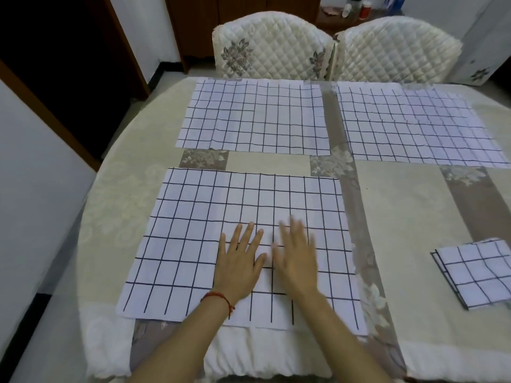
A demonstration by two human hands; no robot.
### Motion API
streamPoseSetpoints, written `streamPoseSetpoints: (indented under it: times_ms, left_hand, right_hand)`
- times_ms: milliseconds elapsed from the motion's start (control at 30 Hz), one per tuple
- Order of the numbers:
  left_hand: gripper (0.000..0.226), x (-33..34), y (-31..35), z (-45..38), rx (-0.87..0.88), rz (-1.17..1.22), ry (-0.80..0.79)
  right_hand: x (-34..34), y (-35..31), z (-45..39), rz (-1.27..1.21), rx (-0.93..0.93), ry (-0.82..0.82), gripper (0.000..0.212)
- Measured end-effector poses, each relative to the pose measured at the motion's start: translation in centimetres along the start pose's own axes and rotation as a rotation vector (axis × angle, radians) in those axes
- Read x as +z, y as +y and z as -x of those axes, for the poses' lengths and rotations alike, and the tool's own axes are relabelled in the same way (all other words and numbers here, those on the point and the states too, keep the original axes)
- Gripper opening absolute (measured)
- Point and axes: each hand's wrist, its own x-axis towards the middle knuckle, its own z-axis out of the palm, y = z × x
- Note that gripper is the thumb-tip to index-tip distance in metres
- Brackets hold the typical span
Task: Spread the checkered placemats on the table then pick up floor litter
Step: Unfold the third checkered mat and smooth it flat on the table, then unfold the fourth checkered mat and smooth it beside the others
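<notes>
Three white placemats with a dark grid lie spread flat on the table (401, 222): one at the far left (257, 117), one at the far right (414, 125), and a near one (193, 230) in front of me. My left hand (240, 261) lies flat on the near placemat, fingers straight and spread. Beside it, my right hand (297, 258) is also flat on that mat, and it is blurred by motion. A folded checkered placemat (478, 275) sits at the right edge of the view.
The table wears a cream and taupe floral cloth. Two quilted cream chairs (271, 45) (395, 51) stand at the far side. A dark doorway (55, 64) is at the left, and a wooden cabinet with bottles (359, 9) is behind the chairs. Floor shows at the lower left.
</notes>
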Motion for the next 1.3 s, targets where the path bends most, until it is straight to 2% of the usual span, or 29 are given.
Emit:
streamPoseSetpoints:
  times_ms: [67,333,467,567,667,767,833,933,1000,1133,1300]
  left_hand:
    - [0.058,0.0,0.0,0.0,0.004,-0.006,-0.009]
    - [0.060,-0.3,-0.1,0.2,0.036,0.048,-0.032]
    - [0.072,-0.6,-0.1,0.3,0.066,0.072,-0.026]
    - [0.062,-1.7,0.9,0.3,0.023,0.125,-0.090]
    - [0.053,-3.4,4.4,0.2,0.046,0.221,-0.055]
    - [0.046,-4.1,10.3,-0.2,0.221,0.311,-0.004]
    - [0.051,-4.0,14.9,-0.3,0.331,0.339,0.005]
    - [0.058,-3.6,22.0,-0.2,0.380,0.377,-0.023]
    - [0.063,-3.3,26.5,-0.4,0.336,0.421,-0.118]
    - [0.047,-1.5,33.6,-2.0,0.126,0.529,-0.207]
    - [0.032,0.1,38.6,-3.4,-0.187,0.610,-0.157]
  right_hand:
    - [1.4,-0.1,3.0,0.036,-0.051,-0.098,0.063]
    - [-1.7,5.6,5.7,0.075,0.228,-0.029,0.063]
    - [-4.1,6.5,5.8,0.013,0.256,-0.121,0.068]
    - [-8.4,7.7,6.0,-0.151,0.349,0.026,0.050]
    - [-12.8,11.0,6.8,-0.246,0.480,0.148,0.044]
    - [-16.6,16.2,8.0,-0.295,0.670,0.252,0.042]
    - [-18.5,20.1,8.8,-0.281,0.782,0.283,0.042]
    - [-20.4,25.4,9.0,-0.277,0.856,0.259,0.040]
    - [-21.3,28.1,8.3,-0.276,0.849,0.245,0.039]
    - [-22.6,32.9,6.5,-0.187,0.771,0.180,0.032]
    - [-22.0,37.0,6.3,-0.152,0.671,0.040,0.034]
